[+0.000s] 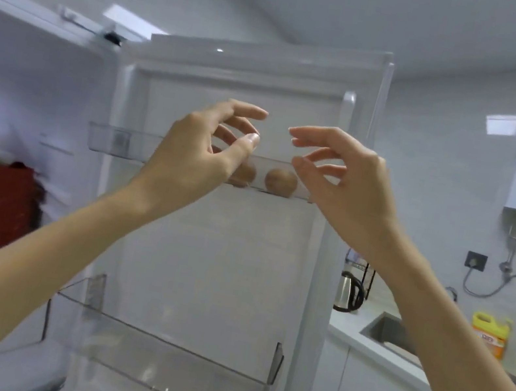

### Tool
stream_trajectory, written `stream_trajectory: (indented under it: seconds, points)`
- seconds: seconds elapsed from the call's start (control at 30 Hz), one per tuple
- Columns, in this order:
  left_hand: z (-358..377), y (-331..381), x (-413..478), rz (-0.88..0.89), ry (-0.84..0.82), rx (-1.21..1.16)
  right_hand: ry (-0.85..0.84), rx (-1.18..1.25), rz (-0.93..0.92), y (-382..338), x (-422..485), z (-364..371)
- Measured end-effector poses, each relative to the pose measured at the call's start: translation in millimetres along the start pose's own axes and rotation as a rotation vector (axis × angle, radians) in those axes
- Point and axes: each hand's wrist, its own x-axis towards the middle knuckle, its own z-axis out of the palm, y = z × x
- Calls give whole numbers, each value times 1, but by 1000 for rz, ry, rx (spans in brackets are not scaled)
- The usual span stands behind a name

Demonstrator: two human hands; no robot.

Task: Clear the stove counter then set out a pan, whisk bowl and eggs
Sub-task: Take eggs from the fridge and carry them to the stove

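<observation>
Both hands are raised in front of the open fridge door (pixel 224 241). The left hand (pixel 200 150) has a loose, half-spread grip, thumb and fingers curled apart and holding nothing. The right hand (pixel 340 172) is likewise spread, its fingers curved and empty. Just behind and below the fingertips, two brown eggs (pixel 280 182) sit side by side in the upper door shelf (pixel 114 142), one partly hidden by the left hand.
</observation>
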Motion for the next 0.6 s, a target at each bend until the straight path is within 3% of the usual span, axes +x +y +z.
stream_trajectory:
  seconds: [0.17,0.3,0.5,0.6]
  points:
    - [-1,-15,54,62,-77,104,-113,-153,29,14,58,9]
    - [2,-30,98,4,-256,177,-304,-292,122,23,96,8]
    - [-5,-59,146,-225,-769,272,-950,-483,441,29,136,16]
    - [-3,-69,155,-261,-1063,338,-1140,-544,522,33,145,25]
